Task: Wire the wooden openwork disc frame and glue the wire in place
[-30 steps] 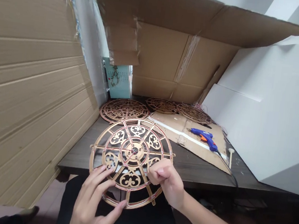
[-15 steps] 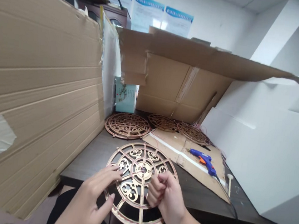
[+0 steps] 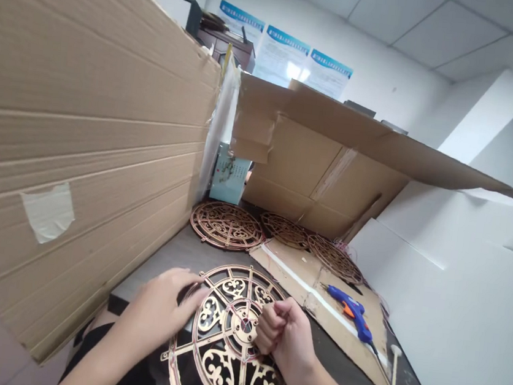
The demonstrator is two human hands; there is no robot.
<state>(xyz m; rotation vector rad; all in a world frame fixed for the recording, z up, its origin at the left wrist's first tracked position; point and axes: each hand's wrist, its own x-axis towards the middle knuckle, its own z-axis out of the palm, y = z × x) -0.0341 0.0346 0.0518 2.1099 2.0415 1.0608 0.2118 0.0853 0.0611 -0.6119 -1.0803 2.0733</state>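
The right hand (image 3: 283, 342) is making a closed fist just beside the hub of the openwork wheel panel (image 3: 238, 327); whether it is pinching something thin, I cannot tell. The left hand (image 3: 165, 299) is resting at the panel's left rim, fingers bent, grip unclear. The panel is lying at the near edge of the table (image 3: 158, 268), seemingly overhanging it, so bracing it level without pressing its fine bars should be working best. Behind, another wheel panel (image 3: 229, 225) is lying flat, and a blue glue gun (image 3: 360, 320) is resting on cardboard (image 3: 359, 366).
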